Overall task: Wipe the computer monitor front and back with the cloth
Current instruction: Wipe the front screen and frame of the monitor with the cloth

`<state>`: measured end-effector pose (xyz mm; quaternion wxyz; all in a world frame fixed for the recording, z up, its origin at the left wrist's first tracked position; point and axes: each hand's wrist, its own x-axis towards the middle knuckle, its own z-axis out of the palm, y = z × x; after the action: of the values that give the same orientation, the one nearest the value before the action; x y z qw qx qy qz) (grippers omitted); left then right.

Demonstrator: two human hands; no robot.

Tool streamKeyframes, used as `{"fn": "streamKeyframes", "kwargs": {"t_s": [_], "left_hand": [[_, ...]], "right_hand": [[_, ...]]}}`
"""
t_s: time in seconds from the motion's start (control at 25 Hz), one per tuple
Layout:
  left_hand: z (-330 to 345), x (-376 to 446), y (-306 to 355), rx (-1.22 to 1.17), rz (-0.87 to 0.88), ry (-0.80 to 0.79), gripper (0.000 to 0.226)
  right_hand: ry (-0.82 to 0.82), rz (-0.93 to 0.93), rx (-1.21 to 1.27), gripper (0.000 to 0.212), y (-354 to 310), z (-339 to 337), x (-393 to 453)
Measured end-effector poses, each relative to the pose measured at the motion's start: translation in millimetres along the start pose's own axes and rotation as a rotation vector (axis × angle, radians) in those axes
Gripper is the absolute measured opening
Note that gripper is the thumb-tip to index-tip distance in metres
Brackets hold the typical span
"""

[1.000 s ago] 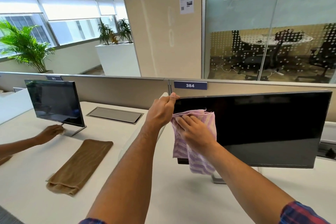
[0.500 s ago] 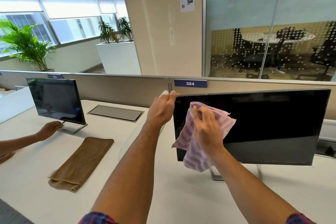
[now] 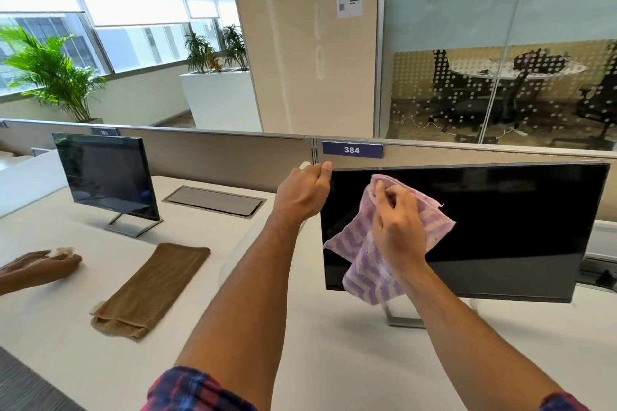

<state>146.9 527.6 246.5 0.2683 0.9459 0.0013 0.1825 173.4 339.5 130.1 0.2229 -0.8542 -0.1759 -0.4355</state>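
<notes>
two bare forearms in rolled plaid sleeves reach over a white office desk [image 3: 300, 327]. the right hand [image 3: 397, 230] grips a bunched pink-and-lilac striped cloth [image 3: 370, 264] and presses it to the left part of a wide black flat-screen monitor [image 3: 500, 227], which stands on a silver metal stand at the desk's right. the left hand [image 3: 302, 193] pinches the monitor's top left corner, fingers curled over the edge. to the left, a folded brown towel [image 3: 150, 290] lies flat on the desk, and another person's hand [image 3: 43, 265] rests on a small pale rag near it. beyond stands a second, smaller black monitor [image 3: 107, 177], then a grey partition with a blue "384" label [image 3: 352, 150].
</notes>
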Motion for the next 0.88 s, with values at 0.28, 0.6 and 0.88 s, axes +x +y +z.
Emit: {"fn": "streamKeyframes", "kwargs": {"t_s": [0.28,0.6,0.88], "left_hand": [[-1.9,-2.0,9.9,0.237,0.093,-0.001,0.033],[2.4,-0.5,20.9,0.343,0.239,-0.031,0.038],[20.6,4.1,46.9,0.416,0.321,-0.167,0.046]], "right_hand": [[-0.061,-0.076,-0.033,0.052,-3.7,-4.3,3.0],[-0.105,-0.033,-0.023,0.051,-1.3,-12.1,11.3],[-0.016,0.042,-0.235,0.040,21.0,-37.9,16.1]]}}
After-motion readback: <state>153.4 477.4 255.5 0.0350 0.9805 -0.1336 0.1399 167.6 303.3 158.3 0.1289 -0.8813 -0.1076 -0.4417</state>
